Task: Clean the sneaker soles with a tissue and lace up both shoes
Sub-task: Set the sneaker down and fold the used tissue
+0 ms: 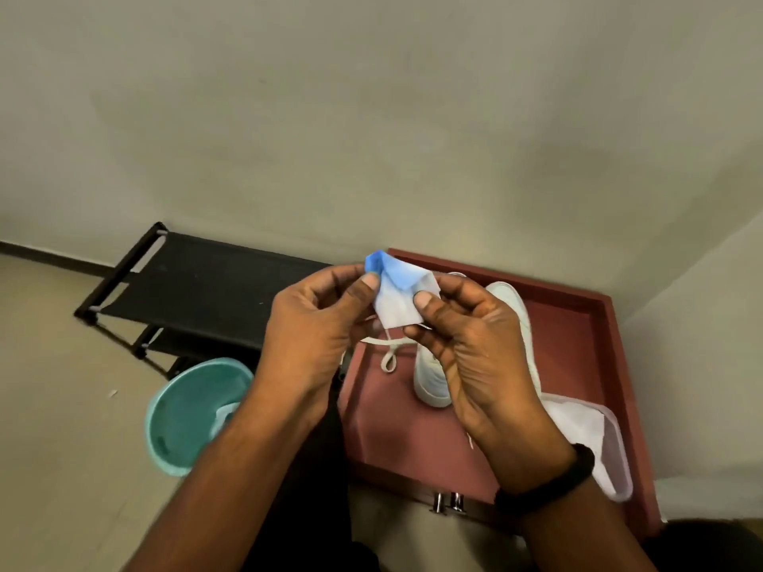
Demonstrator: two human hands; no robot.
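A folded tissue point(396, 297), white with a blue upper edge, is held up above the red table. My left hand point(318, 332) pinches its left corner between thumb and fingers. My right hand point(470, 348) pinches its right side the same way. Below the hands a white sneaker point(514, 319) lies on the red table point(578, 344), largely hidden by my right hand. A loose white lace point(388, 357) loops on the table beside it. Whether a second shoe is there I cannot tell.
A white plastic bag point(594, 439) lies at the table's right front. A teal bin point(190, 414) with crumpled paper stands on the floor to the left. Behind it is a black rack point(194, 291) against the wall. A metal knob point(448, 503) sits on the table's front.
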